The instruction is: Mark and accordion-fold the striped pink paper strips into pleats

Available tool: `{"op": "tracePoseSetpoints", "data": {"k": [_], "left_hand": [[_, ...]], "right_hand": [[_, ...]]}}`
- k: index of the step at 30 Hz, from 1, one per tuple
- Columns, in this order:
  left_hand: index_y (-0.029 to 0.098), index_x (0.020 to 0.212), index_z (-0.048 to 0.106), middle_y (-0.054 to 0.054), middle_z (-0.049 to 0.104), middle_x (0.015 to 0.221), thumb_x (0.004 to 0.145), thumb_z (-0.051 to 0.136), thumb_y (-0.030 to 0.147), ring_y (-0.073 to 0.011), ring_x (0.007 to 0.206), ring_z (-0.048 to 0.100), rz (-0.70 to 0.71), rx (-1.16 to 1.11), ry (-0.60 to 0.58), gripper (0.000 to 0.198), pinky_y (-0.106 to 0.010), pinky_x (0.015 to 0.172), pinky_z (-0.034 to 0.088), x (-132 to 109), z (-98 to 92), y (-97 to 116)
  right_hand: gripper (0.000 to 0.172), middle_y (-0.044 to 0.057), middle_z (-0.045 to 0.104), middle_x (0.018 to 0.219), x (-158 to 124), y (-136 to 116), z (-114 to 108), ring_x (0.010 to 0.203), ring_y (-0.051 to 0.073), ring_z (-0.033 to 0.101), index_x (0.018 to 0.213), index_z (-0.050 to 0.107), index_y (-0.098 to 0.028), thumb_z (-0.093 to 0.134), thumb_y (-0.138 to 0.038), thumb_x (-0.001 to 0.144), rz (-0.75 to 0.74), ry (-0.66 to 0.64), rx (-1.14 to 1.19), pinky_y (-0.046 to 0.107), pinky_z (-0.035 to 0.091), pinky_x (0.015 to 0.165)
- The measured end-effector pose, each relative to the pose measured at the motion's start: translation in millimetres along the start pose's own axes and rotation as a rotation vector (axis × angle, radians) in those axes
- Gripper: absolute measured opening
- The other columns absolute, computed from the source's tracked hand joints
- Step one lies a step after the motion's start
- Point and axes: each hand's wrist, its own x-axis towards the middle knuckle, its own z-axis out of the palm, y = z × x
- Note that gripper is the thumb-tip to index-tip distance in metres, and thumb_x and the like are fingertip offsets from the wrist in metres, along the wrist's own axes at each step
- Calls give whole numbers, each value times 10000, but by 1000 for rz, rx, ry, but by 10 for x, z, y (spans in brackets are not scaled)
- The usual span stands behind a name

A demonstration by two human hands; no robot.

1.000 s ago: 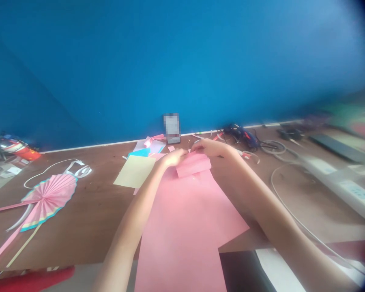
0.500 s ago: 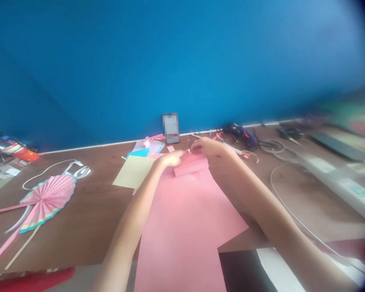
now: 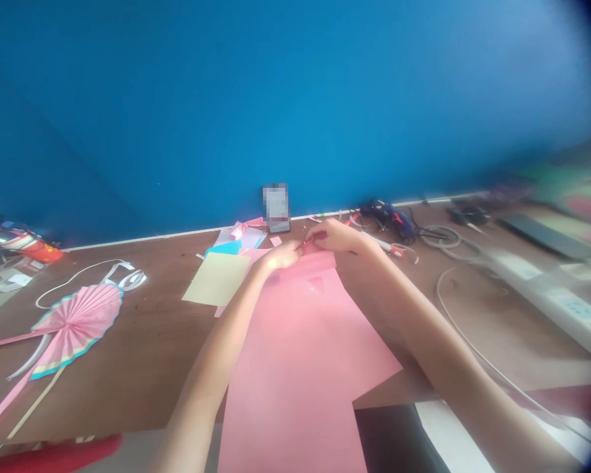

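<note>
A large pink paper sheet [image 3: 295,368] runs from the middle of the table over its front edge. Above its far end, my left hand [image 3: 284,256] and my right hand [image 3: 332,235] meet at a smaller pink paper piece [image 3: 312,264]. Both hands are closed, with their fingers pinching the upper edge of that smaller piece. The fingertips nearly touch each other, and fine detail between them is blurred. Just left of my left hand lies a cream paper sheet [image 3: 217,279].
A pleated pink paper fan [image 3: 81,322] lies at left with strips. A phone [image 3: 276,209] leans on the blue wall [image 3: 295,98]. Blue paper [image 3: 225,247] lies behind the cream sheet. At right are a power strip [image 3: 561,305], cables [image 3: 440,238] and a blue-black tool [image 3: 394,220].
My hands have shifted slightly, the fingertips drawing closer together on the small piece's upper edge. That piece now sits a little flatter and higher. The large sheet stays put.
</note>
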Motion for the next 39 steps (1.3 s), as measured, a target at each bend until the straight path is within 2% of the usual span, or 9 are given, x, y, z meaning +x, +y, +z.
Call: {"op": "tracePoseSetpoints", "data": {"k": [2,5,12,14,17,24,28,33,39], "left_hand": [[154,1138,610,-121,682,1121,961,287,368,-233,985,641,-20,-20,8,426,-298,838,483,-13,-17,30],[162,1191,580,-120,667,1167,973,251,456,-237,1025,631,-45,-52,20,492,-287,852,472,-42,-34,81],[197,1293,514,-109,608,1287,981,104,469,-242,1180,565,-160,-108,70,583,-292,903,459,-70,-32,84],[184,1227,544,-123,615,1255,983,71,412,-245,1110,591,-188,-70,37,579,-319,866,476,-57,-33,56],[140,1074,584,-156,647,1125,978,130,345,-242,974,614,-174,-15,-18,507,-332,818,475,-25,-22,18],[178,916,530,-99,640,859,965,204,521,-215,773,598,-179,-26,105,475,-295,667,425,0,19,-38],[178,919,524,-81,629,804,971,294,441,-209,745,588,-121,-10,116,354,-285,639,400,-16,-14,-11],[177,1031,548,-74,644,899,939,405,304,-206,809,590,-54,9,85,212,-267,680,411,-69,-77,49],[190,1263,479,-97,639,1079,894,402,169,-209,856,604,-56,16,-17,377,-261,693,432,-98,-85,26]], "right_hand": [[362,1,720,888,6,24,11,773,155,601,919,753,-214,489,-124,689,14,22,60,257,421,695],[357,11,714,825,3,38,27,698,145,579,927,760,-187,491,-159,693,58,47,186,256,417,644],[313,21,684,709,-23,1,38,666,152,563,875,768,-175,523,-219,685,142,114,423,258,446,632],[297,22,680,703,-17,-5,46,669,154,560,850,767,-179,527,-214,678,153,99,425,257,446,633],[282,26,679,708,-7,2,58,678,156,555,833,765,-175,534,-209,675,131,69,414,257,435,635],[290,33,665,733,-24,-32,38,638,132,495,817,749,-139,529,-316,749,147,128,378,262,375,608],[270,21,631,700,-27,-56,34,621,123,471,833,720,-137,558,-328,732,167,172,364,256,353,592],[279,-6,599,671,-33,34,40,569,106,445,914,660,-146,579,-315,707,162,181,374,238,328,552],[281,-1,631,688,-28,146,54,594,119,497,933,635,-161,621,-308,695,192,250,388,235,355,559]]}}
